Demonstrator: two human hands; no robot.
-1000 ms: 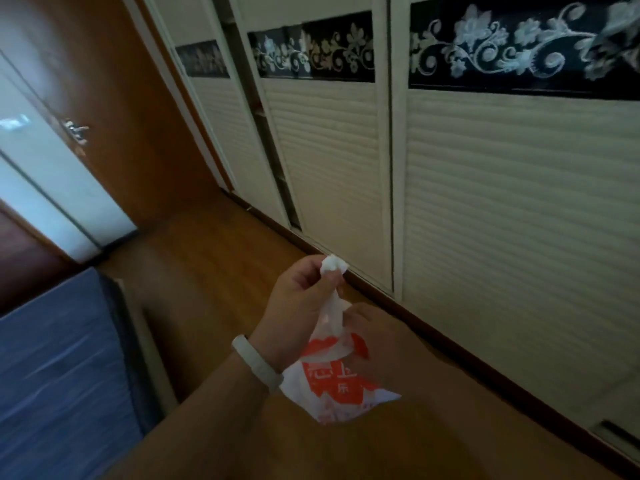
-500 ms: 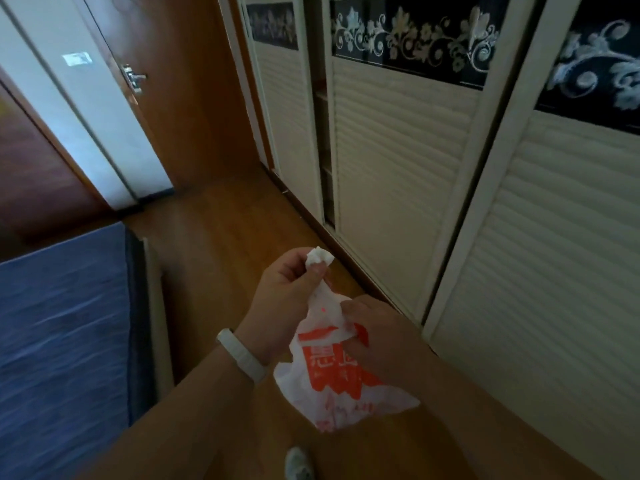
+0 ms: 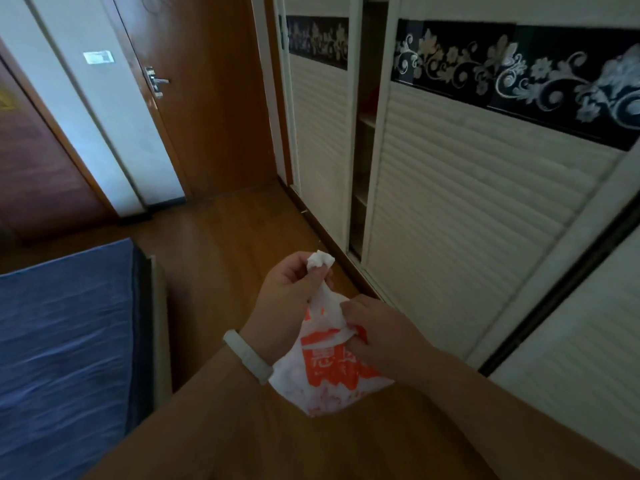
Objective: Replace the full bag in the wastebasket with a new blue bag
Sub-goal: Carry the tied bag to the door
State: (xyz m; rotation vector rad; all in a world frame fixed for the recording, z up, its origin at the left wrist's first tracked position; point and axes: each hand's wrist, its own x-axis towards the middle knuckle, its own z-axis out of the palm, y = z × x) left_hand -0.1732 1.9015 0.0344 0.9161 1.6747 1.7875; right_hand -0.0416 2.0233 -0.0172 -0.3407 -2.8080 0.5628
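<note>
The full bag [image 3: 332, 379] is kept in 2 hands above the floor [image 3: 225, 244]: its neck is pinched by the left hand [image 3: 287, 299], its side clamped by curled fingers of the right hand [image 3: 377, 334]. The door [image 3: 207, 98] is now brought into view, so removal is judged underway.

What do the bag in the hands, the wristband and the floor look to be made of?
Bag: thin plastic film, white with orange print; it crumples and twists at the neck. Wristband: smooth matte white, probably silicone. Floor: wood or laminate, glossy; grain and sheen show.
</note>
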